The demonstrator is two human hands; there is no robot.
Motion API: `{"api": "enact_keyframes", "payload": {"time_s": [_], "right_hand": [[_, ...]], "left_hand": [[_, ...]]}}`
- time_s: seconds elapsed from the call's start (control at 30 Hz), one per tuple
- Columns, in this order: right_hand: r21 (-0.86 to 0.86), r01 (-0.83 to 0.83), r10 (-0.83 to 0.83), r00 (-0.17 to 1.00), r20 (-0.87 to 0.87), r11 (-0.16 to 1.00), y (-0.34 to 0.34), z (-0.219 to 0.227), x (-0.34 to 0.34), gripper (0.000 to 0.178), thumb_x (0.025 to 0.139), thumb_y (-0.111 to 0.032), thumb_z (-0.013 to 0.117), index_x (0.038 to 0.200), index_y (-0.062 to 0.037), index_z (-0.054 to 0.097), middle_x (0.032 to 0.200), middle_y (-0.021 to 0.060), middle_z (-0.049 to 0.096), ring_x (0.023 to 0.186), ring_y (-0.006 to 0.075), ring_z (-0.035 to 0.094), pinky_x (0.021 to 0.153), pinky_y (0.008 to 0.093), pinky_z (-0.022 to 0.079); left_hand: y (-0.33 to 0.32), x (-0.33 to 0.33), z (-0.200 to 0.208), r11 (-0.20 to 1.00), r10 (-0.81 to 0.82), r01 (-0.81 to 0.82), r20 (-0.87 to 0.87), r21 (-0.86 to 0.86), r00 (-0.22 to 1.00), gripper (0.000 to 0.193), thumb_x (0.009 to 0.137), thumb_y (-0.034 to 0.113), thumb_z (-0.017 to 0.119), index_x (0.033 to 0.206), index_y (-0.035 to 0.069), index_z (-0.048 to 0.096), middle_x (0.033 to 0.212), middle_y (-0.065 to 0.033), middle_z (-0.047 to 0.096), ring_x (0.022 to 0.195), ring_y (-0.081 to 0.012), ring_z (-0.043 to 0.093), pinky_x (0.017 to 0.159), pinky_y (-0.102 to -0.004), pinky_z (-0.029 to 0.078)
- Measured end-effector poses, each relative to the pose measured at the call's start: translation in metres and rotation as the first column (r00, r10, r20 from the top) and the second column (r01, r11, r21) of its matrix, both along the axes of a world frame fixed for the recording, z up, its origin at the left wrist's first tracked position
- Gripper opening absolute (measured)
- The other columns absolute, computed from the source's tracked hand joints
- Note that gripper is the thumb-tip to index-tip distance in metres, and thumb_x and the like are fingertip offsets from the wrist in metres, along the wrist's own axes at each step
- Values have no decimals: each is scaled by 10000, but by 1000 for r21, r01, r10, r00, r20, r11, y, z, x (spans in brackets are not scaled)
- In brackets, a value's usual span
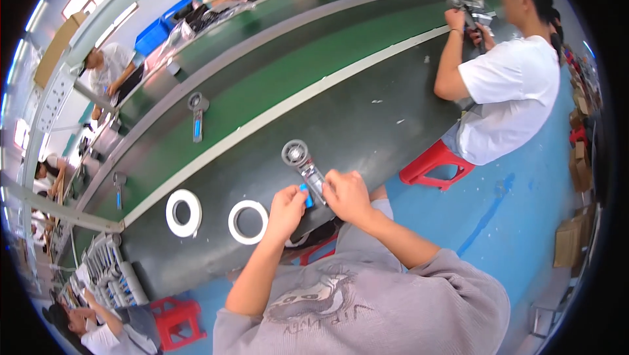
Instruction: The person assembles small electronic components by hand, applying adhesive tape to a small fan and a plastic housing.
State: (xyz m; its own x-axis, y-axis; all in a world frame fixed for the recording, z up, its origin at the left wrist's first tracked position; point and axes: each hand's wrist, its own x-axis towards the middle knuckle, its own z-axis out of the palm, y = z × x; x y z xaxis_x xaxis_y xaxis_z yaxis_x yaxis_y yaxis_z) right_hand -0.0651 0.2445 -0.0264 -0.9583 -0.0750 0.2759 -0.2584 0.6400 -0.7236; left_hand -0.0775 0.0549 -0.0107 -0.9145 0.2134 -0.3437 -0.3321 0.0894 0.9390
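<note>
Just above the table's near edge, my right hand (346, 195) is closed around the handle of a grey handheld fan (311, 173). The fan's round grilled head points up and to the left, away from me. My left hand (287, 211) pinches a small blue cylinder (306, 196), which looks like a battery cell, close beside the handle. The fingers partly cover the cylinder, and I cannot tell whether it touches the handle. Left of my hands, two white tape rolls (249, 223) (183, 213) lie flat on the dark table (367, 126).
Beyond a pale rail runs a green conveyor belt (262, 80) carrying similar fans (197, 118) with blue parts in their handles. A rack of fans (108, 266) stands at the table's left end. At right, a co-worker (511, 86) on a red stool (436, 166) handles another fan.
</note>
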Motion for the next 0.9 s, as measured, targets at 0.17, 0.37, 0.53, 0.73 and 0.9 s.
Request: {"api": "enact_keyframes", "payload": {"time_s": [0.17,0.37,0.53,0.73,0.9], "right_hand": [[-161,-190,169,976,-138,969,5,8,1,432,845,-128,745,1240,-25,601,1210,179,562,938,313,621,841,397,520],[-218,-429,397,901,-174,877,4,10,-1,264,803,-58,793,1042,-29,685,1188,135,581,881,255,617,801,368,523],[-72,-521,504,847,-170,850,9,1,-7,271,777,-108,820,994,-53,668,883,22,659,762,207,586,745,356,444],[-274,-487,516,856,40,829,3,14,-10,512,731,-88,820,1226,-76,690,799,13,646,694,193,556,739,351,444],[-276,-542,581,809,84,794,5,6,-9,637,715,-63,828,1325,-48,645,780,21,641,676,165,537,658,313,460]], "left_hand": [[-6,-3,11,926,-3,-95,260,364,966,229,1035,166,535,836,54,563,670,25,488,527,-60,368,487,-242,271],[-4,8,13,884,26,-186,350,429,936,248,1046,182,554,835,51,549,666,23,484,531,-59,357,499,-241,283],[-5,17,9,974,133,-158,151,165,980,238,1007,155,636,810,38,572,640,49,511,550,-20,390,498,-233,292],[-5,24,15,985,138,-140,-32,-97,990,240,965,153,700,808,-6,614,609,51,570,562,4,449,489,-226,314],[-2,34,-3,987,150,-153,-80,-42,985,232,954,145,720,818,-13,617,607,36,583,543,-2,449,458,-241,313]]}}
